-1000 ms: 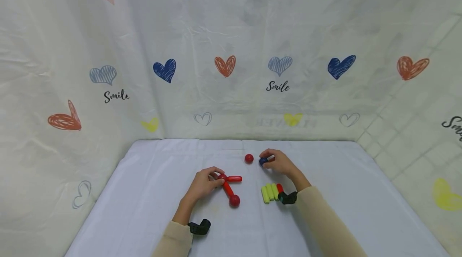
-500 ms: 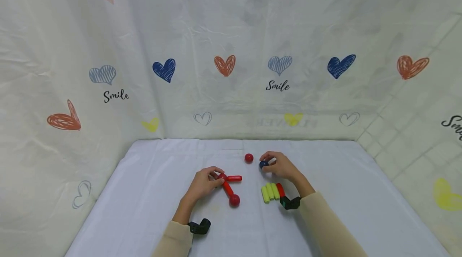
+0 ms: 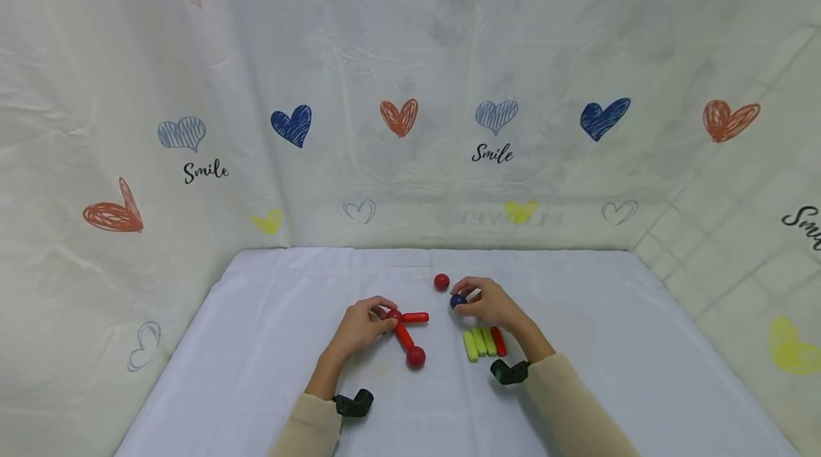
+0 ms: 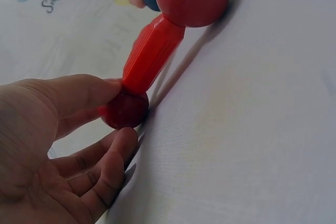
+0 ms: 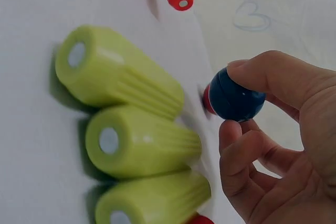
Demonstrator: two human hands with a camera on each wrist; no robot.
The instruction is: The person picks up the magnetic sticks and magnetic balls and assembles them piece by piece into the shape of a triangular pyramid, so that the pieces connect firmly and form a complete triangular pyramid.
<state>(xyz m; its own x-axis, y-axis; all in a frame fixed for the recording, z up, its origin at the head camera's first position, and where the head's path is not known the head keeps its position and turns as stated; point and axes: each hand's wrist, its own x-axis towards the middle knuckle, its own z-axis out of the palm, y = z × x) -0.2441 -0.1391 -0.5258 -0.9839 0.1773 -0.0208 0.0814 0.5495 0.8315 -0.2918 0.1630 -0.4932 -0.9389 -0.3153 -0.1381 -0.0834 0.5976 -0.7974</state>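
Blue and glossy, a sphere (image 5: 236, 98) is being pinched by the right hand (image 3: 490, 302), just right of a ribbed red rod (image 3: 417, 317) whose long axis is pointing roughly toward it; the left hand (image 3: 360, 326) is gripping the red joint ball (image 3: 394, 315) at that rod's other end. Fluted lime-green rods (image 3: 479, 342) are lying nearer the right hand.

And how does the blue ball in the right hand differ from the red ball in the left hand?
The right hand pinches the blue ball; the left hand pinches the red ball. The blue ball is dark blue, the red ball deep red. The blue ball has no stick attached, while the red ball joins two red sticks. Both are round.
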